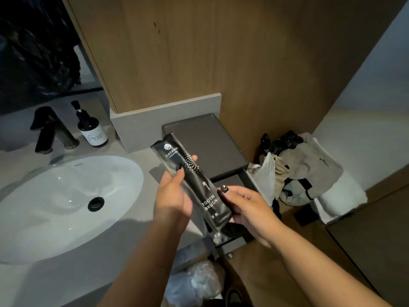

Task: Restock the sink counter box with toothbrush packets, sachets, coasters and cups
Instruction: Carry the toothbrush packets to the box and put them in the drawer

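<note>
Both hands hold black toothbrush packets (200,187) above the counter box: the left hand (171,193) has its fingers curled around the packets' upper half from the sink side, and the right hand (245,203) pinches the lower end, thumb on the printed face. At least two packets seem to be stacked, one edge showing behind the other; the exact count is unclear. They hang tilted, top end toward the wall, over the dark counter box (223,147), whose drawer (234,180) is pulled out toward the person.

My judgement is that the toothbrush step is in hand, with the sachets, coasters and cups still to come. The next move calls for squaring the packets together and lowering them flat into the open drawer.

Each packet is a long, slim, glossy sleeve, lettered "TOOTH BRUSH" in white with a small logo at the top. It looks light and slippery.
</note>
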### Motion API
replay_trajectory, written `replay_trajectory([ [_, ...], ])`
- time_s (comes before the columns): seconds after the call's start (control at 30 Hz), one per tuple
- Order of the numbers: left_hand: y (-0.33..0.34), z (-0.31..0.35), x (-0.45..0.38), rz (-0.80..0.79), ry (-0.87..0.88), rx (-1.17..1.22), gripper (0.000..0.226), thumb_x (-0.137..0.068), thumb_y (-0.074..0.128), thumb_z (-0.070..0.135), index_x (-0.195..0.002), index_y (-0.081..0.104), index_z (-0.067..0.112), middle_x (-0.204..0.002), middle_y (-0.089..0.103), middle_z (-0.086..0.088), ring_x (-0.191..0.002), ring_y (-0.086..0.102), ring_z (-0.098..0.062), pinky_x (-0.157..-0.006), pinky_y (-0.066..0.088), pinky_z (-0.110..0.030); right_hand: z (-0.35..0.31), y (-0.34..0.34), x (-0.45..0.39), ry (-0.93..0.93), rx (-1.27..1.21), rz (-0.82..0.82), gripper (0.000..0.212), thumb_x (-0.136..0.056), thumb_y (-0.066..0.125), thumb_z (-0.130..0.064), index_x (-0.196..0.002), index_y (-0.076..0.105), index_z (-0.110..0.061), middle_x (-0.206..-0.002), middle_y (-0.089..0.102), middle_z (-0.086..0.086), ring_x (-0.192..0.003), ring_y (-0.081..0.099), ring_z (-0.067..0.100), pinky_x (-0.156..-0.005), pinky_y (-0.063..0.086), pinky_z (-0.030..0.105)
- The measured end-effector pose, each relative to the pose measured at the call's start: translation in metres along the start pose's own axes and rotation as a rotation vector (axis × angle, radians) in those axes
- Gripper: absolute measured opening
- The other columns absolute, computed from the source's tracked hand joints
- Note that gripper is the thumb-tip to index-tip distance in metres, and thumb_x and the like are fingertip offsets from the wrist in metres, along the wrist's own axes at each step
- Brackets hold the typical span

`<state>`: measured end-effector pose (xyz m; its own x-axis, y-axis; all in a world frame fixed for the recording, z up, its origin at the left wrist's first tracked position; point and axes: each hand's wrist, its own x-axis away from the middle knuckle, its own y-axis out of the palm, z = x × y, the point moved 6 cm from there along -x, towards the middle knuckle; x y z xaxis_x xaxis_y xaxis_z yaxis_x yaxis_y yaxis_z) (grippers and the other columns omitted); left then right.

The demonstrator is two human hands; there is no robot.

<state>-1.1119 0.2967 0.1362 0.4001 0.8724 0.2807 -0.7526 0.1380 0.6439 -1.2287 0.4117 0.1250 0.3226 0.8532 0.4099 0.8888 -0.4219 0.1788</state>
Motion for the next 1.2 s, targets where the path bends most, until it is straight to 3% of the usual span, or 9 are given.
replay_trajectory([
  [0.1, 0.025, -0.006, 0.007, -0.122, -0.039, -0.151, 0.031, -0.100, 0.039, 0.007, -0.127, 0.056, 0.006, -0.119, 0.069, -0.009, -0.113, 0.061, -0.027, -0.101, 0.046, -0.043, -0.005, -0.004, 0.008, -0.091, 0.095, 0.029, 0.021, -0.087, 0.064, -0.003, -0.108, 0.068, -0.005, -0.099, 0.074, 0.015, -0.086, 0.069, 0.022, -0.084, 0.054, 0.038],
  [0.17, 0.030, -0.007, 0.007, -0.159, -0.076, -0.351, 0.023, -0.096, 0.051, 0.009, -0.115, 0.065, 0.011, -0.110, 0.072, -0.009, -0.110, 0.065, -0.027, -0.102, 0.046, -0.045, -0.007, -0.013, 0.012, -0.138, 0.160, 0.097, 0.025, -0.084, 0.064, 0.007, -0.107, 0.068, -0.003, -0.098, 0.075, 0.016, -0.086, 0.069, 0.020, -0.081, 0.054, 0.032],
  [0.33, 0.020, -0.010, -0.014, -0.102, -0.171, -0.694, 0.015, -0.085, 0.070, 0.019, -0.099, 0.073, 0.017, -0.106, 0.072, -0.014, -0.087, 0.066, -0.018, -0.072, 0.054, -0.027, -0.011, -0.037, 0.034, -0.216, 0.384, 0.287, 0.049, -0.076, 0.078, -0.008, -0.118, 0.058, -0.023, -0.093, 0.069, 0.004, -0.074, 0.062, 0.016, -0.073, 0.054, 0.031],
  [0.47, 0.023, -0.024, -0.016, -0.091, -0.176, -0.772, 0.016, -0.083, 0.074, 0.022, -0.097, 0.073, 0.015, -0.101, 0.074, -0.013, -0.082, 0.068, -0.016, -0.063, 0.053, -0.020, -0.020, -0.028, 0.043, -0.313, 0.814, 0.400, 0.073, -0.067, 0.084, -0.030, -0.129, 0.044, -0.034, -0.110, 0.053, -0.015, -0.098, 0.053, 0.003, -0.082, 0.039, 0.010],
  [0.53, 0.027, -0.031, -0.014, -0.096, -0.173, -0.768, 0.015, -0.083, 0.073, 0.019, -0.097, 0.072, 0.014, -0.101, 0.074, -0.012, -0.085, 0.069, -0.016, -0.063, 0.053, -0.019, -0.022, -0.022, 0.045, -0.345, 0.928, 0.414, 0.069, -0.070, 0.081, -0.029, -0.129, 0.047, -0.027, -0.114, 0.049, -0.014, -0.104, 0.049, 0.002, -0.087, 0.033, 0.007],
  [0.73, 0.034, -0.047, -0.007, -0.242, -0.229, -0.798, 0.030, -0.093, 0.059, 0.020, -0.121, 0.062, 0.007, -0.106, 0.072, -0.010, -0.083, 0.073, -0.014, -0.071, 0.057, -0.023, -0.024, -0.053, 0.066, -0.167, 0.973, 0.485, 0.033, -0.063, 0.078, -0.025, -0.092, 0.062, -0.026, -0.090, 0.061, -0.009, -0.069, 0.053, 0.004, -0.056, 0.036, 0.006],
  [0.83, 0.017, -0.033, -0.012, -0.124, 0.012, -1.009, 0.029, -0.094, 0.053, 0.019, -0.121, 0.064, 0.015, -0.105, 0.072, 0.001, -0.095, 0.069, -0.010, -0.092, 0.054, -0.031, -0.024, -0.072, 0.074, 0.031, 0.986, 0.447, 0.025, -0.065, 0.078, -0.028, -0.085, 0.062, -0.029, -0.080, 0.060, -0.011, -0.061, 0.051, 0.001, -0.047, 0.036, 0.009],
  [0.93, -0.001, -0.021, -0.011, -0.061, 0.205, -1.171, 0.026, -0.093, 0.052, 0.015, -0.111, 0.068, 0.023, -0.103, 0.072, 0.000, -0.095, 0.068, -0.016, -0.092, 0.053, -0.033, -0.024, -0.072, 0.069, 0.114, 1.037, 0.391, 0.023, -0.066, 0.077, -0.030, -0.084, 0.062, -0.028, -0.080, 0.059, -0.008, -0.058, 0.050, 0.003, -0.045, 0.035, 0.014],
  [1.2, -0.015, -0.040, 0.014, -0.596, 0.876, -1.742, 0.031, -0.083, 0.051, 0.024, -0.099, 0.076, 0.016, -0.109, 0.074, 0.001, -0.103, 0.067, -0.015, -0.092, 0.042, -0.031, -0.018, -0.036, 0.016, 0.010, 1.224, 0.360, 0.037, -0.073, 0.072, -0.034, -0.107, 0.068, -0.021, -0.101, 0.066, 0.000, -0.085, 0.065, 0.017, -0.068, 0.054, 0.028],
])
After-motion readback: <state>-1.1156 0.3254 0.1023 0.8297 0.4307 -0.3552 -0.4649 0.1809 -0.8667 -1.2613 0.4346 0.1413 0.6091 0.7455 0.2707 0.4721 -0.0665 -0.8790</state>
